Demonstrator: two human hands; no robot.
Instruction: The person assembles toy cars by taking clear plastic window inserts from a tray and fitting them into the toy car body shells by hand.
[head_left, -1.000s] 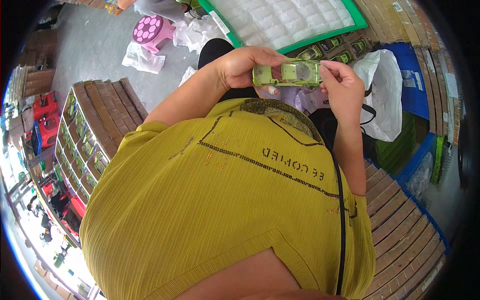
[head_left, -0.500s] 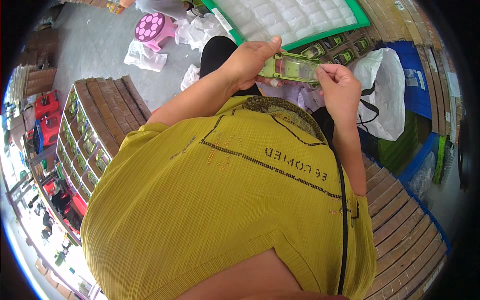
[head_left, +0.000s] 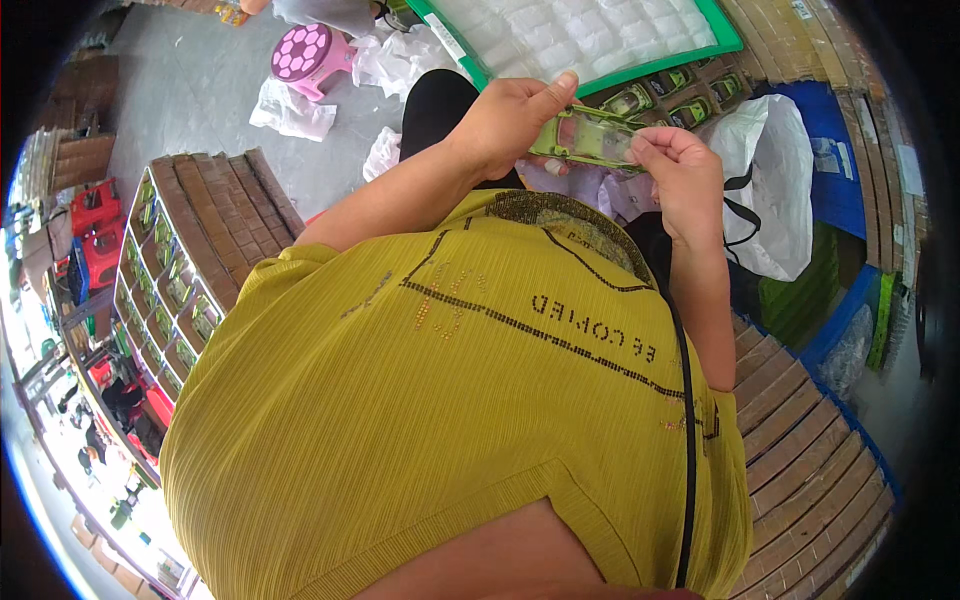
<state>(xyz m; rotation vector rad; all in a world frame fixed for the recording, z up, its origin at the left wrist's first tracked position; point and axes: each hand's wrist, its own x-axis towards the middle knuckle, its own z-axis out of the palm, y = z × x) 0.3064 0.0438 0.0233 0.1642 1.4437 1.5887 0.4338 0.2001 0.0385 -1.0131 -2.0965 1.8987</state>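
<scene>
A light-green toy car body shell [head_left: 590, 138] with clear plastic in its middle is up in front of me, tilted, between both hands. My left hand [head_left: 508, 122] is closed round its left end, thumb on top. With thumb and fingertips my right hand [head_left: 688, 180] pinches the right end; whether it grips the shell or the clear plastic is hard to see. Just behind the shell, a divided cardboard tray holds several green toy cars [head_left: 690, 112].
Beyond my hands lies a green-rimmed tray [head_left: 655, 71] of white padded pockets. A white plastic bag [head_left: 778, 215] stands on the right, beside stacked cardboard trays [head_left: 800, 440]. Another stack [head_left: 225, 205] is on my left. A pink stool [head_left: 303, 55] and loose plastic bags are on the floor.
The toy car shell has tilted slightly between my hands, so its clear middle shows differently. Both hands keep their hold and have barely moved.
</scene>
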